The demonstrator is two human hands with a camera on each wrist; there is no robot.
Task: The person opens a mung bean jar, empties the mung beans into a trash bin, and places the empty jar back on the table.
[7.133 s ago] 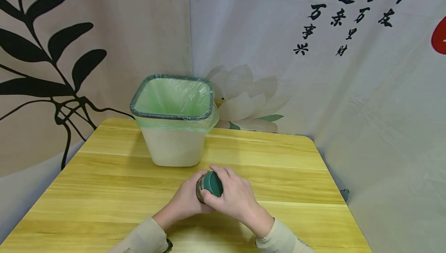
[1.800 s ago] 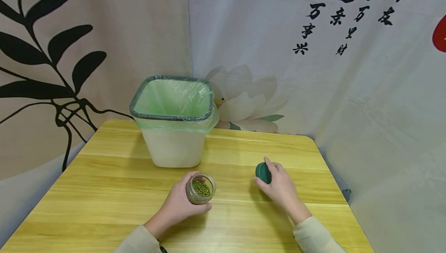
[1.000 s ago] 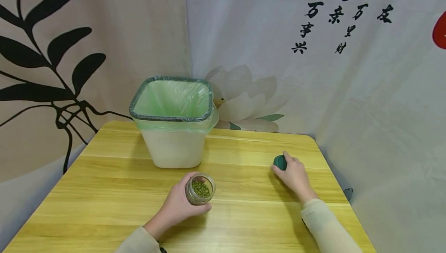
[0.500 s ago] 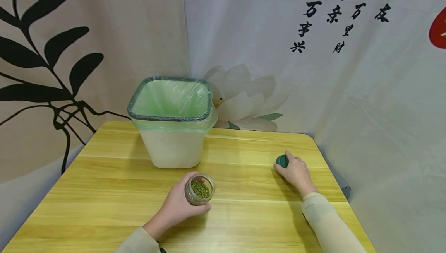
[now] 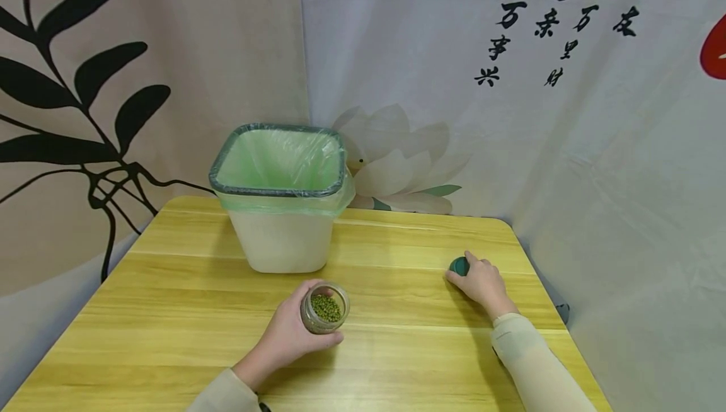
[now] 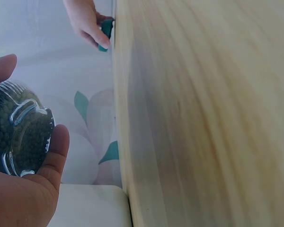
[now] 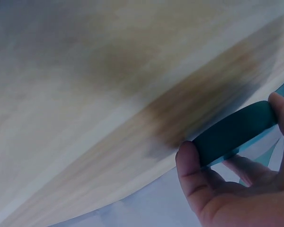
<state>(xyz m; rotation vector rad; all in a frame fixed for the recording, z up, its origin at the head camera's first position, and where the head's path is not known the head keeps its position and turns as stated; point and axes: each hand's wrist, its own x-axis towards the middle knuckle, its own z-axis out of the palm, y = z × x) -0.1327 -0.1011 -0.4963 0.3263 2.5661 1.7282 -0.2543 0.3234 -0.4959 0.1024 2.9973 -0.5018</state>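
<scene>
A clear glass jar (image 5: 309, 319) holding green beans (image 5: 326, 308), likely mung beans by their look, stands mouth-up in my left hand (image 5: 289, 334). Its top has no lid on it, and thumb and fingers wrap its sides. The left wrist view shows the jar's ribbed glass base (image 6: 26, 135) gripped between the fingers. Out to the right, my right hand (image 5: 482, 283) pinches a round dark green lid (image 5: 459, 266) by its rim. In the right wrist view the lid (image 7: 234, 135) sits tilted between thumb and fingertips, close to the tabletop.
A pale bin (image 5: 283, 242) with a green plastic liner (image 5: 283, 201) folded over its rim stands at the back left of the wooden table (image 5: 397, 361). Behind the table hangs a printed cloth (image 5: 397, 34) with a flower, leaves and black writing.
Seven seconds ago both hands were together on the lidded jar. The lid has since come off and travelled right with my right hand; over the last half second both hands barely move.
</scene>
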